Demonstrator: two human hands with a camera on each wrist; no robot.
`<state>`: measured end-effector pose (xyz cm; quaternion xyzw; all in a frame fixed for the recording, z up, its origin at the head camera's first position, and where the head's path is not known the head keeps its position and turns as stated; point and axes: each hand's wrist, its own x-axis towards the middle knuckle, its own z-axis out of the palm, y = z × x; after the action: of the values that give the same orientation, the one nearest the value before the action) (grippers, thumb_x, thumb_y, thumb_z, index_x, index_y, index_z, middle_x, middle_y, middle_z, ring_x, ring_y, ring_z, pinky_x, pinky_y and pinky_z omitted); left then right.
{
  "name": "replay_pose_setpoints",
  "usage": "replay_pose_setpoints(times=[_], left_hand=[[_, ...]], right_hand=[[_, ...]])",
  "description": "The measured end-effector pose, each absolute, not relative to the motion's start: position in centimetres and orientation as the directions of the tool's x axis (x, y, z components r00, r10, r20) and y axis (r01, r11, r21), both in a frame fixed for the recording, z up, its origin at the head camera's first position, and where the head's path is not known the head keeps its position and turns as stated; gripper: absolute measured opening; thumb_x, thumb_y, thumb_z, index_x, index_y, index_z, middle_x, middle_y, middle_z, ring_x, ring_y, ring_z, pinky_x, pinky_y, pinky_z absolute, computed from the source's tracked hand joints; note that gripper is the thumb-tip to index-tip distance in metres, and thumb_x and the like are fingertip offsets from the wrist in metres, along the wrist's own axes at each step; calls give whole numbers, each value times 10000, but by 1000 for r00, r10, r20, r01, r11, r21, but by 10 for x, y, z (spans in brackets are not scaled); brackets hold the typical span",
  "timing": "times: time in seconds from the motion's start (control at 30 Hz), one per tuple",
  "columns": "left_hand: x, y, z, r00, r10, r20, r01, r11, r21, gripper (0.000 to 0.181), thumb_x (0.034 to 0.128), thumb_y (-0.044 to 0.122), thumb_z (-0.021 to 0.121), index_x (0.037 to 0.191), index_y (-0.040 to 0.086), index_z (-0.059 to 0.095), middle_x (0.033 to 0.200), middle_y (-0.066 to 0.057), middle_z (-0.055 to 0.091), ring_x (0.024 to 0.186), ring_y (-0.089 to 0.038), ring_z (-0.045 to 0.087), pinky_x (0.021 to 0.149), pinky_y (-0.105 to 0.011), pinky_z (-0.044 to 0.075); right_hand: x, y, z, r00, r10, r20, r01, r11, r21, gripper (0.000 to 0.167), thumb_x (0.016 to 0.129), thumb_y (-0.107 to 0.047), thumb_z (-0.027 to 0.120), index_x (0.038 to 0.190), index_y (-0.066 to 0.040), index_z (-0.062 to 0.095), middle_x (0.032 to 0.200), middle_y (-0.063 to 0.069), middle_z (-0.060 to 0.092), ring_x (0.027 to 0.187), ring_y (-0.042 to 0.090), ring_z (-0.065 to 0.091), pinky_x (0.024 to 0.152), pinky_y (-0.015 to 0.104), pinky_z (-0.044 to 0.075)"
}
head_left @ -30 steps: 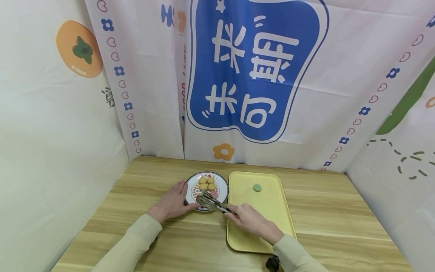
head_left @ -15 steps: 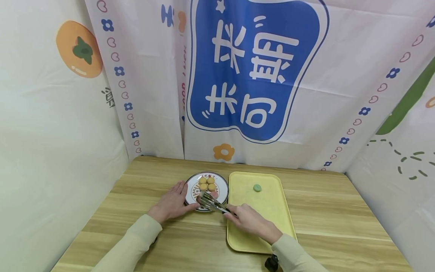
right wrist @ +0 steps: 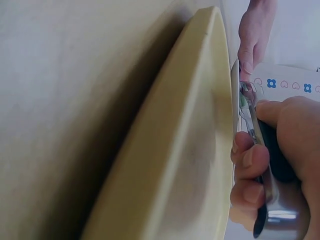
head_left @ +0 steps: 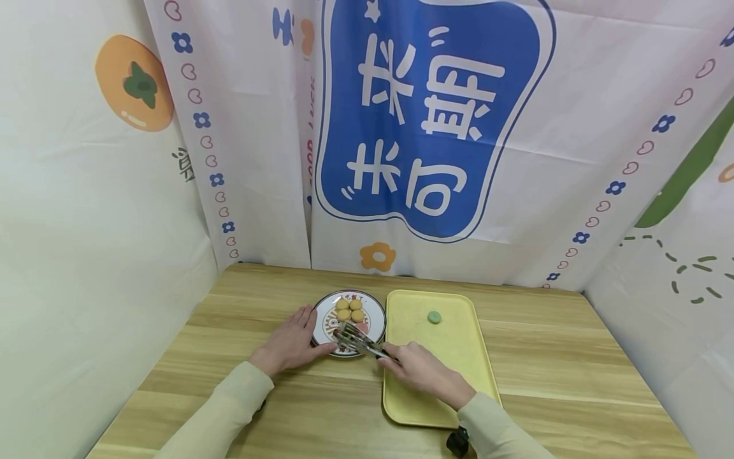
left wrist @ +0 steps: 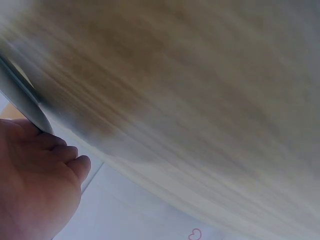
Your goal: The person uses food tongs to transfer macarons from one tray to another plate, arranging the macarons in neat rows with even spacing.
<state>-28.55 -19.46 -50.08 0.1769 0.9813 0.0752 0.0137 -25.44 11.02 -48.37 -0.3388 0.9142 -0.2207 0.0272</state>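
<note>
My left hand (head_left: 292,341) rests against the left rim of a round white plate (head_left: 375,313), its fingers and thumb fairly straight. Several small yellow round cookies (head_left: 349,310) sit together on that plate. Beside them is a pink round patch (head_left: 362,327), partly covered by the tongs. My right hand (head_left: 421,368) grips a pair of metal tongs (head_left: 361,341) whose ends are low over the plate's front part. In the right wrist view, a small green piece (right wrist: 243,102) shows at the tongs' ends; whether they pinch it is unclear.
A yellow rectangular tray (head_left: 410,312) lies right of the plate, under my right forearm. One green round cookie (head_left: 434,317) is near its far end. The wooden table (head_left: 550,357) reaches back to a printed cloth wall (head_left: 275,210).
The tongs' ends shift slightly over the plate, and their far tips look a little changed in angle. My left hand, the plate, the tray and the cookies stay in place.
</note>
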Motion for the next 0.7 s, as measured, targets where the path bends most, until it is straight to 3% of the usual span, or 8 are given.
replay_pose_setpoints(times=[0.47,0.7], left_hand=[[-286,-194,-501,-937,349,-1,345,925,160,1072,884,763,423,1487,-112,286,1566,-320,243,1475,-438,242,1221,-505,254],[-286,-194,-502,-937,348,-6,343,926,157,1080,882,771,415,1489,-113,281,1569,-316,241,1477,-433,240,1222,-504,252]], right_hand=[[-252,116,-484,-772,-617,154,-630,710,-313,181,992,-339,577,878,-204,537,548,-121,371,451,14,364,397,205,313],[-250,121,-485,-774,-608,179,-633,740,-228,169,984,-361,585,990,-192,587,570,-97,473,487,45,419,437,236,351]])
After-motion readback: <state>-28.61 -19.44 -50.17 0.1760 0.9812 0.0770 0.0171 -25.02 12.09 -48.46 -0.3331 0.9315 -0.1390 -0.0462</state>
